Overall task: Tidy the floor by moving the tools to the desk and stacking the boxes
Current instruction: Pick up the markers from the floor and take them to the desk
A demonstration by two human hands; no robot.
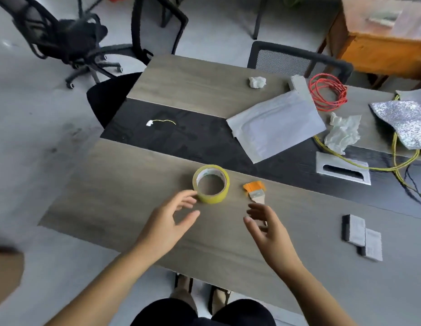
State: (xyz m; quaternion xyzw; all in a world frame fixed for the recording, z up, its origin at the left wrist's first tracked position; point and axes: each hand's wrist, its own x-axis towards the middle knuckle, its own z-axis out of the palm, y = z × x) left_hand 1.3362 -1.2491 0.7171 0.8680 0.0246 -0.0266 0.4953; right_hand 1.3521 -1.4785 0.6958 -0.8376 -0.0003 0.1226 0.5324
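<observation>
Both hands float low over the counter (110,208), and neither one holds anything. On the left hand (168,222) the fingers are spread and a little bent. Its fingertips (189,196) are right beside the tape (211,184), maybe just touching it. It is hard to tell. On the right hand (267,228) the fingers are loose and spread too. They sit over the handle end of the brush (253,189) and hide part of it.

From the head view, the tape lies flat with its hole facing up, so it will not roll away. The brush lies flat as well, with its orange bristles pointing away from the person. Both tools sit near the front edge, close together but not touching. That is likely because it is the easiest spot to reach and put things down.

So these two tools seem to be on the counter where they belong. No boxes on the floor can be seen for sure; a brown shape (7,274) at the left edge could be one, but it is blurry.

Farther back lie a grey bag (275,128), a red wire (328,92), crumpled paper (343,132) and two grey pads (362,236). Chairs (70,41) stand on the floor (28,125) behind.
</observation>
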